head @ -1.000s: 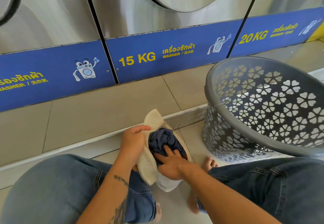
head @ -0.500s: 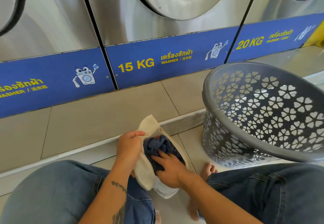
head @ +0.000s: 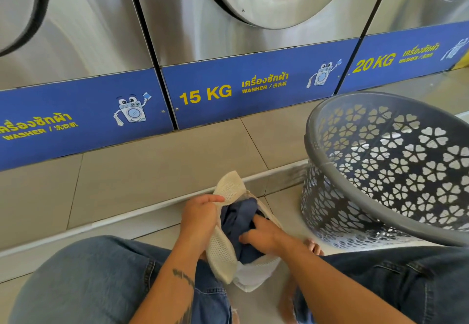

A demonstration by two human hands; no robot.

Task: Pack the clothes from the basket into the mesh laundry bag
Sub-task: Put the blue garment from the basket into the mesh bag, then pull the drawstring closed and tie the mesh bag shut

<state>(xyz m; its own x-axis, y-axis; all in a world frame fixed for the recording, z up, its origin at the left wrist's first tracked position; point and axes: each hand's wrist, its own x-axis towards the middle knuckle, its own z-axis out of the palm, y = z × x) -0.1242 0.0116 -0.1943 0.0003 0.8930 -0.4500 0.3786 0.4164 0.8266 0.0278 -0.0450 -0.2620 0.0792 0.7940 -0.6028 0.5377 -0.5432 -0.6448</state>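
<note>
A cream mesh laundry bag (head: 223, 255) stands on the floor between my knees, its mouth facing up. My left hand (head: 200, 218) grips the bag's left rim and holds it apart. A dark blue garment (head: 237, 219) bulges out of the opening. My right hand (head: 264, 236) presses down on that garment, fingers partly sunk into the bag. The grey plastic basket (head: 319, 161) with flower cut-outs stands tilted at the right; the part of its inside that shows holds no clothes.
Steel washers with blue 15 KG (head: 205, 94) and 20 KG (head: 374, 62) panels fill the back. A tiled step (head: 162, 168) runs in front of them. My jeans-clad knees (head: 83, 283) flank the bag; a bare foot (head: 313, 246) shows beside the basket.
The view has tilted up slightly. My right hand has pushed the blue garment a little deeper into the bag while my left hand keeps hold of the rim.
</note>
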